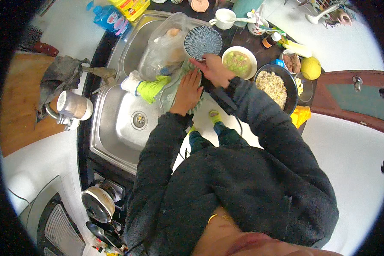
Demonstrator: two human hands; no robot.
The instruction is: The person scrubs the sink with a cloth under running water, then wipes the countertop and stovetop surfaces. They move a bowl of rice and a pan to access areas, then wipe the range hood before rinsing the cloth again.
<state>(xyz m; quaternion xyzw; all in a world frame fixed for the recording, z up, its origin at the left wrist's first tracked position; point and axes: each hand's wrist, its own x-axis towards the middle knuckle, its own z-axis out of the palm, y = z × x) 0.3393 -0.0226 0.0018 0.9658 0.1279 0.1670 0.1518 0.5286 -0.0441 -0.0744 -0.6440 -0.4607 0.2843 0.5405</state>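
My left hand (188, 91) lies palm down, fingers stretched, on a greenish cloth-like material at the front edge of the sink, beside clear plastic. My right hand (216, 70) is just to its right, at the near rim of a round blue-and-white patterned dish (203, 43); whether the fingers grip the rim is unclear. A clear plastic bag (164, 48) with things inside lies over the far sink basin, left of the dish. Right of the dish stands a white bowl (240, 62) with green pieces in liquid. A lime-green and white cloth (150, 88) hangs over the divider between the basins.
The near steel basin (123, 128) has a drain. On the dark counter to the right are a dark bowl of pale crumbly food (272, 88), a small bowl of brown pieces (291, 60), a yellow round fruit (310, 68) and a white cup (224, 18). A lidded pot (97, 204) sits lower left.
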